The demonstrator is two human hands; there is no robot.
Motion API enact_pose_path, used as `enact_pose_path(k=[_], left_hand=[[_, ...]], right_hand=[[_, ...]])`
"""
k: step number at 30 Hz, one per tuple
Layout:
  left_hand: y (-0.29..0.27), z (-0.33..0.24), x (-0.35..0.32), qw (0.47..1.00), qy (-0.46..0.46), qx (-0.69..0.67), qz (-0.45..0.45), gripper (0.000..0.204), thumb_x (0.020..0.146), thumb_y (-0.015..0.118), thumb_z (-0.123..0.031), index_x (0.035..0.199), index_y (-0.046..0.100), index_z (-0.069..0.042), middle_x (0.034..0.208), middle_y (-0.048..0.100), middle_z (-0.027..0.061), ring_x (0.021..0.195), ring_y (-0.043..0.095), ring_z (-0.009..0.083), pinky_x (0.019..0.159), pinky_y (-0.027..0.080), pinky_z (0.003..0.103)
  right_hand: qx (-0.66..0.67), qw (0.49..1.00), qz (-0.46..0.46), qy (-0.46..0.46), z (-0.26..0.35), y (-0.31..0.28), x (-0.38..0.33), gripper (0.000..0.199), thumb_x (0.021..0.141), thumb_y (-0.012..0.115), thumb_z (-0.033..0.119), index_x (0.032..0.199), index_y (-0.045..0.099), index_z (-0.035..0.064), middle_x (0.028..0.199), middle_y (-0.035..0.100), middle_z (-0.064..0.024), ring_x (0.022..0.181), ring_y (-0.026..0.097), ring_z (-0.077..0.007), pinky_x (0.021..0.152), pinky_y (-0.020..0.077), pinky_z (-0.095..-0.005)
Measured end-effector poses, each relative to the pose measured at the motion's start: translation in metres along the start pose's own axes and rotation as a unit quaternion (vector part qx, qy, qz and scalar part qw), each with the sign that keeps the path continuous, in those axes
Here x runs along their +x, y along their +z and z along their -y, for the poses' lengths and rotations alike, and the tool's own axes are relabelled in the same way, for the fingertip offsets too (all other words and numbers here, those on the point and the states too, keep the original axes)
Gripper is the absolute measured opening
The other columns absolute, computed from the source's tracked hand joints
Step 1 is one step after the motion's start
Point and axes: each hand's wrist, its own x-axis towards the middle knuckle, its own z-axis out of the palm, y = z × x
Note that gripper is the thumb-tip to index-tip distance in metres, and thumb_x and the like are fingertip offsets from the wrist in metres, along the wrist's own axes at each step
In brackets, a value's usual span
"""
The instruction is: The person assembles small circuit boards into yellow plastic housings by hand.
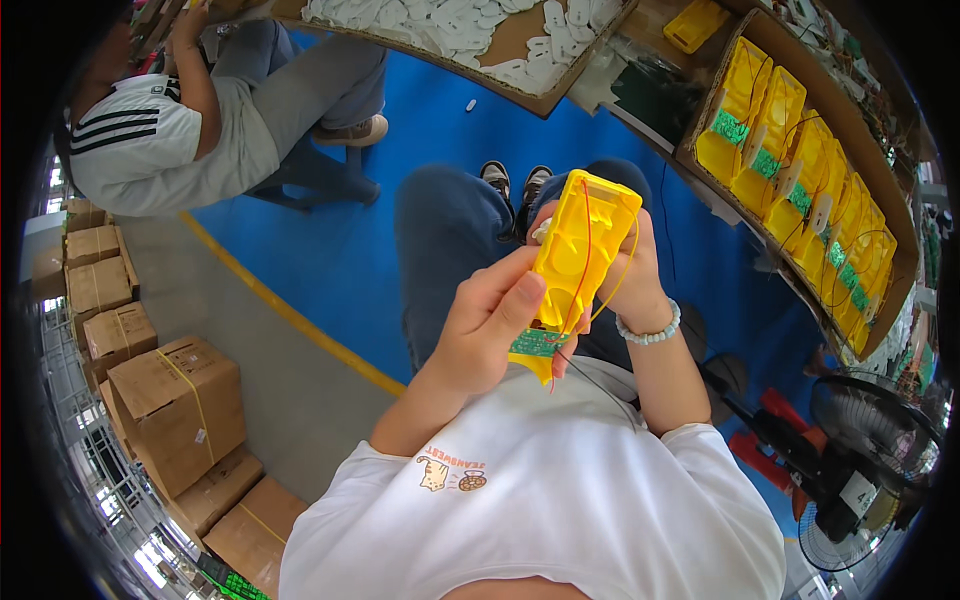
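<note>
A yellow plastic housing (572,250) is held up over my lap, tilted, its hollow inside facing me. At its lower end sits a green circuit board (537,343), with red, yellow and dark wires running from it. My left hand (488,318) grips the housing along its left side, thumb on the edge near the board. Behind the housing's right side is my right hand (635,265), its fingers mostly hidden, closed around it. A small whitish piece (543,231) shows at the housing's left edge by my fingers; its kind is unclear.
On the right, a cardboard box (690,150) holds several yellow housings (785,150) with boards and wires. Ahead, a cardboard tray (545,100) is heaped with white plastic parts (440,25). A co-worker (190,130) sits at upper left. Cartons (180,410) stand left; a fan (865,430) stands right.
</note>
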Motion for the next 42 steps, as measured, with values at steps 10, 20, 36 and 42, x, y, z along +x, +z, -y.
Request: enact_pose_path(k=[10, 20, 36, 42], left_hand=[[-0.002, 0.0, 0.004, 0.987, -0.016, -0.153, 0.048, 0.045, 0.101, 0.035, -0.039, 0.118, 0.044, 0.002, 0.088, 0.06, 0.0194, 0.057, 0.061, 0.0223, 0.05, 0.053, 0.032], [0.009, 0.0, -0.004, 0.989, -0.016, -0.143, 0.016, 0.043, 0.102, 0.033, -0.037, 0.116, 0.045, 0.001, 0.086, 0.06, 0.0178, 0.056, 0.061, 0.0207, 0.048, 0.053, 0.031], [-0.029, 0.016, -0.004, 0.993, 0.091, 0.03, -0.065, 0.021, 0.098, 0.049, -0.018, 0.104, 0.034, -0.005, 0.09, 0.064, 0.0197, 0.067, 0.064, 0.0174, 0.06, 0.053, 0.028], [-0.022, 0.023, 0.006, 0.983, 0.15, 0.08, -0.065, 0.027, 0.097, 0.05, -0.015, 0.112, 0.03, -0.005, 0.093, 0.064, 0.0189, 0.068, 0.063, 0.0169, 0.061, 0.053, 0.028]], right_hand=[[-0.368, 0.874, -0.114, -0.298, 0.033, 0.012, 0.008, 0.018, 0.077, 0.061, -0.005, 0.094, 0.064, -0.0037, 0.085, 0.065, -0.0155, 0.072, 0.063, -0.0273, 0.064, 0.0503, -0.0288], [-0.435, 0.794, -0.117, -0.408, 0.019, 0.005, 0.02, 0.017, 0.07, 0.06, -0.007, 0.087, 0.064, -0.0038, 0.075, 0.061, -0.0129, 0.062, 0.059, -0.0247, 0.055, 0.0467, -0.0286], [0.123, 0.988, 0.089, 0.027, 0.025, 0.012, -0.009, 0.036, 0.085, 0.063, 0.003, 0.119, 0.057, -0.006, 0.106, 0.064, -0.0084, 0.09, 0.061, -0.0129, 0.079, 0.0491, -0.027], [0.114, 0.993, -0.036, -0.011, 0.022, 0.03, -0.009, 0.036, 0.083, 0.067, 0.005, 0.116, 0.058, -0.0049, 0.103, 0.065, -0.0087, 0.091, 0.063, -0.014, 0.08, 0.0506, -0.027]])
